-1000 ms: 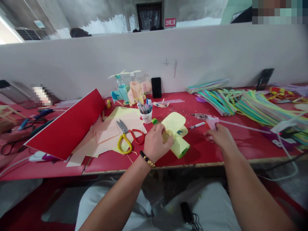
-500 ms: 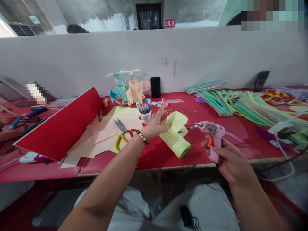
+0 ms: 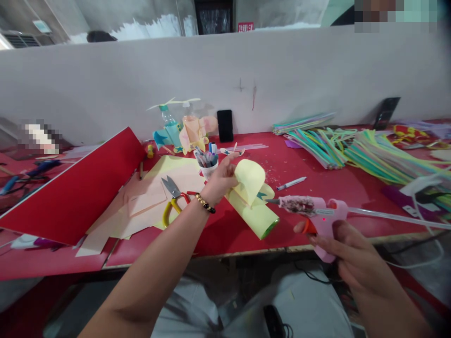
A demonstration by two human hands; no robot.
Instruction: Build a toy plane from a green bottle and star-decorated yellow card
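Observation:
My right hand (image 3: 348, 246) is wrapped around the handle of a pink hot glue gun (image 3: 322, 225), with a finger at its orange trigger. A clear glue stick (image 3: 384, 214) pokes out of the gun's back, and its nozzle points left. At the middle of the table my left hand (image 3: 221, 177) grips a pale yellow paper piece (image 3: 251, 176) by its left side, the fingertips partly hidden. Beneath that piece lies a yellow paper-wrapped roll (image 3: 255, 218), green at its near end. A paper shape with a dark star (image 3: 266, 192) shows behind it, near the nozzle.
Scissors (image 3: 172, 188) lie on paper sheets (image 3: 144, 206) at left, beside a standing red board (image 3: 81, 188). A cup of pens (image 3: 207, 171), decorated bottles (image 3: 172, 126) and a phone (image 3: 225, 126) stand farther back. A pen (image 3: 291, 183) and colored strips (image 3: 317, 145) lie at right.
The glue gun has turned side-on and come slightly nearer and lower. My left hand's spread fingers have closed on the yellow paper piece, which is now tilted up.

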